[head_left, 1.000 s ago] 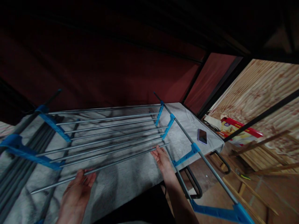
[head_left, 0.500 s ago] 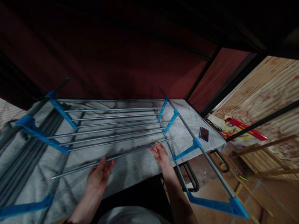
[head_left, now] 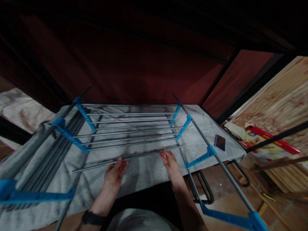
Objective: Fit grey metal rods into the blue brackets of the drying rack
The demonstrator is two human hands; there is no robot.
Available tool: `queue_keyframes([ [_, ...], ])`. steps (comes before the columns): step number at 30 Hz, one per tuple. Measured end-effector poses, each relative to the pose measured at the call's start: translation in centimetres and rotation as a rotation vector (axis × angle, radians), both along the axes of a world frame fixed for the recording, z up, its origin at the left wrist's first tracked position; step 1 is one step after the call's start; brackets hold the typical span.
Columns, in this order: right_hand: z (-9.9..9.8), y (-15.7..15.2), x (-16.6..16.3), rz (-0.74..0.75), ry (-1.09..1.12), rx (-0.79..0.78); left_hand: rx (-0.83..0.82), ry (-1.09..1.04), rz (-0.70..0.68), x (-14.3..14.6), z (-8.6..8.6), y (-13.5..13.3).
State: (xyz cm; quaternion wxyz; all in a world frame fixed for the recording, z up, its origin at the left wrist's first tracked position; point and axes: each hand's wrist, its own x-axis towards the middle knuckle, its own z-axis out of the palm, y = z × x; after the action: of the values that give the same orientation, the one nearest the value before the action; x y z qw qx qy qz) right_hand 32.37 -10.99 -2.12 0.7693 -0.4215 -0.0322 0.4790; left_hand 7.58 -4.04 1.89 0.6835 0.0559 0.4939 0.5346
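Note:
A thin grey metal rod [head_left: 141, 155] lies across both my hands, tilted up toward the right. My left hand [head_left: 115, 171] grips it left of its middle, thumb on top. Near its right end, my right hand [head_left: 169, 160] holds it between thumb and fingers. Just beyond is a rack frame of grey tubes with blue plastic brackets [head_left: 72, 138]. Several thin crossbars [head_left: 132, 132] span its far brackets from side to side. The nearer right bracket [head_left: 201, 158] has no crossbar in it. Both ends of the held rod are apart from the brackets.
Several loose grey tubes [head_left: 57, 150] lie on the left of the cloth-covered table [head_left: 146, 173]. A phone [head_left: 220, 142] rests at its right. Past the right edge are a red and yellow box [head_left: 267, 144] and a wooden stool [head_left: 288, 176]. A dark red panel [head_left: 134, 70] stands behind.
The view has swung left, so everything appears farther right. Both hands keep hold of the rod, which now lies slightly more level.

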Motion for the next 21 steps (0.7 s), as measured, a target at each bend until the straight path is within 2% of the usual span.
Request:
queue_keyframes([
  [5, -0.9, -0.1, 0.0, -0.012, 0.033, -0.032, -0.035, -0.007, 0.012, 0.3, -0.5, -0.2],
  [21, -3.8, -1.1, 0.0, 0.050, -0.052, -0.067, 0.023, -0.083, -0.064, -0.6, -2.6, 0.5],
])
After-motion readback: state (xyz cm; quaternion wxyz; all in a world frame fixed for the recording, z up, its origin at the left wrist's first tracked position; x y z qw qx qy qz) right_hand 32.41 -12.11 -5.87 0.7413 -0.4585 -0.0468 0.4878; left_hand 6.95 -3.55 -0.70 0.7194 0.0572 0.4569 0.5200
